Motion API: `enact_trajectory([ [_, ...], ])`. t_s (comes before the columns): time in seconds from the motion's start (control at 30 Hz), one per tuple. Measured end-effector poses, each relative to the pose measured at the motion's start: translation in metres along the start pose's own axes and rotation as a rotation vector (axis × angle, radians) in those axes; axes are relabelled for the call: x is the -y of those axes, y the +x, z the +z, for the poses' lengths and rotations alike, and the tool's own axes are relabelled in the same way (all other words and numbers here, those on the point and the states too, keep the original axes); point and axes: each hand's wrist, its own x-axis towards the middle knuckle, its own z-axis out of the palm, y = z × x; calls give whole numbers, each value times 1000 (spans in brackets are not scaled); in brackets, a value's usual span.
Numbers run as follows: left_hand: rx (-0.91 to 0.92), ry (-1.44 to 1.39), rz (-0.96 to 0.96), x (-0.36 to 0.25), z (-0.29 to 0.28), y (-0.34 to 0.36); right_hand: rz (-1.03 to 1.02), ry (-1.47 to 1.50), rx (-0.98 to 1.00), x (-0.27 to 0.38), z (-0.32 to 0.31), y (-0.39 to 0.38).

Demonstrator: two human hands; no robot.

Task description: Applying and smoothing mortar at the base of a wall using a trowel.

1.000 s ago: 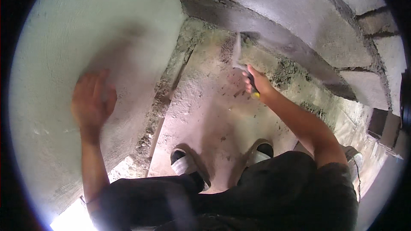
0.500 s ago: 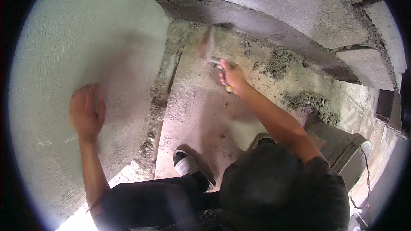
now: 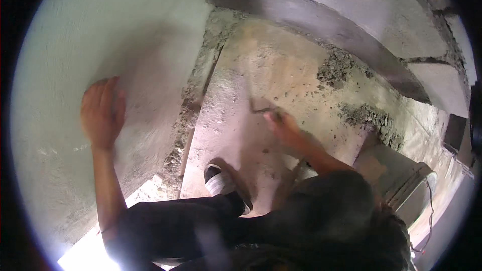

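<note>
My left hand rests against the pale plastered wall on the left, its fingers stretched upward and holding nothing. Over the floor in the middle, my right hand is closed round the handle of a trowel. The trowel's bent metal neck shows beyond my fingers; its blade is seen edge-on and blurred. Below the trowel lies the dusty, mortar-stained floor. My right hand is itself smeared by motion.
Clumps of grey mortar lie along the foot of the block wall, with another heap nearer the bucket at right. A rubble-edged strip borders the left wall. My shoe stands on the floor.
My right hand has drawn the trowel back from the far corner toward my feet. My left hand stays on the wall. The view has shifted slightly.
</note>
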Motion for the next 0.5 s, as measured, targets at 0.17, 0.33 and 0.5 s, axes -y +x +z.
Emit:
enact_trajectory([
  [0.17, 22, -26, -18, 6, 2, -5, 128, 63, 233, 10, 20, 12],
  [0.33, 33, -18, -45, 7, 5, -6, 200, 217, -122, 5, -86, -44],
  [0.5, 42, 119, -18, 5, -1, -10, 237, -36, -241, -12, -101, -83],
])
